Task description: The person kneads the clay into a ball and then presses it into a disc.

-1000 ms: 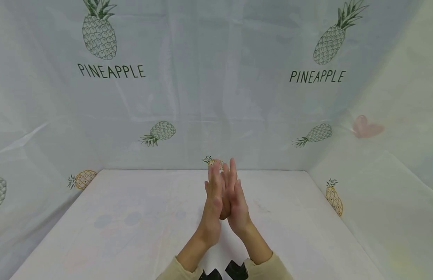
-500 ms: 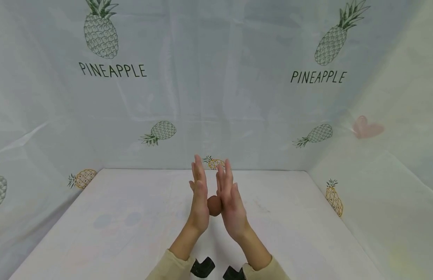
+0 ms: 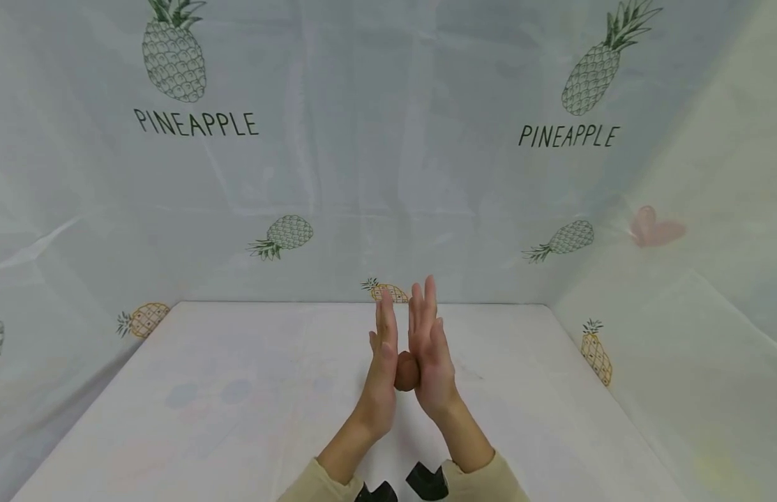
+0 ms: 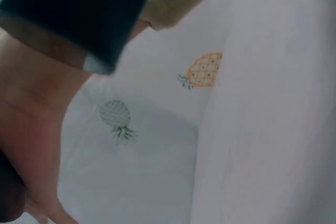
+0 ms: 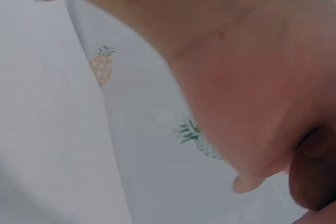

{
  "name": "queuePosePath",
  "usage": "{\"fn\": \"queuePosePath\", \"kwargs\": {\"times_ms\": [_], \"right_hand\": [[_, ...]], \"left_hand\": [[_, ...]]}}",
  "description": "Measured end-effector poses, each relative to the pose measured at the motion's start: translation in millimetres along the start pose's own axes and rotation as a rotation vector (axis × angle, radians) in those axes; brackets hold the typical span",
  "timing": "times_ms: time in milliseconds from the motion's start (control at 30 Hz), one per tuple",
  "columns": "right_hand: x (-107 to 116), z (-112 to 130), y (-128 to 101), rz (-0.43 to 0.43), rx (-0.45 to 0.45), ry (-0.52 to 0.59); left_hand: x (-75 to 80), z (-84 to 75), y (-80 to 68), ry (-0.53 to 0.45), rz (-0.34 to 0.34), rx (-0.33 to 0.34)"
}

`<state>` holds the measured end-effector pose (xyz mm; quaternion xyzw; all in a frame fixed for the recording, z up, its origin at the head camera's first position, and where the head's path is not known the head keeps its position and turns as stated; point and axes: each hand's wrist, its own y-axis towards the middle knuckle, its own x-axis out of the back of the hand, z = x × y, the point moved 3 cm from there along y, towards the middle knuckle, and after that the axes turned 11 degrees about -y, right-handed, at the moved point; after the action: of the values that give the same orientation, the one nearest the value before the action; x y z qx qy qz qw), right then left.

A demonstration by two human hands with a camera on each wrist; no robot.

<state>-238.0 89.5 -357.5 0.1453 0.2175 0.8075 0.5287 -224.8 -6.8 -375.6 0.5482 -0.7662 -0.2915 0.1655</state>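
Between my two upright palms sits a small brown ball (image 3: 406,371) that looks like clay. My left hand (image 3: 380,380) presses on it from the left, fingers straight and pointing up. From the right, my right hand (image 3: 434,366) touches it with its palm, fingers also straight. In the right wrist view the ball (image 5: 312,177) shows against the right palm (image 5: 247,93), with a slightly uneven surface. The left wrist view catches only a dark edge of the ball (image 4: 9,195) beside the left hand (image 4: 37,145).
Below the hands lies a white tabletop (image 3: 238,432). A pale sheet (image 3: 376,174) printed with pineapples hangs behind it and along the sides. Black straps (image 3: 427,481) sit at both wrists by the beige sleeves (image 3: 485,481).
The palms slide back and forth against each other, with the ball between them. Since half a second ago both hands and the ball have shifted right; the left hand's fingertips are lower, the right's higher.
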Motion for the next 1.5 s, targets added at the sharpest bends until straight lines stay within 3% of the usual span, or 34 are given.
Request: {"fn": "queuePosePath", "kwargs": {"times_ms": [233,400,600,833,1100,1333,1500], "right_hand": [[-12,-11,0,0.074,-0.06,0.011],[-21,-17,-2,0.091,-0.058,-0.014],[-28,-16,-4,0.114,-0.059,-0.041],[-24,-9,-5,0.083,0.004,-0.085],[-10,-4,-3,0.021,0.027,-0.127],[1,-7,-1,-0.047,-0.023,-0.079],[-2,-14,0,-0.04,-0.046,-0.066]], "left_hand": [[8.8,-11.9,2.1,-0.077,-0.016,0.032],[22.4,-10.5,5.1,-0.115,-0.071,0.107],[33.7,-7.3,7.8,-0.121,-0.126,0.151],[30.5,3.2,5.4,-0.113,-0.094,0.205],[14.8,8.6,2.3,-0.062,-0.023,0.102],[-0.7,-2.5,-1.4,-0.077,0.017,0.058],[-0.1,-8.4,-0.4,-0.063,0.009,0.027]]}}
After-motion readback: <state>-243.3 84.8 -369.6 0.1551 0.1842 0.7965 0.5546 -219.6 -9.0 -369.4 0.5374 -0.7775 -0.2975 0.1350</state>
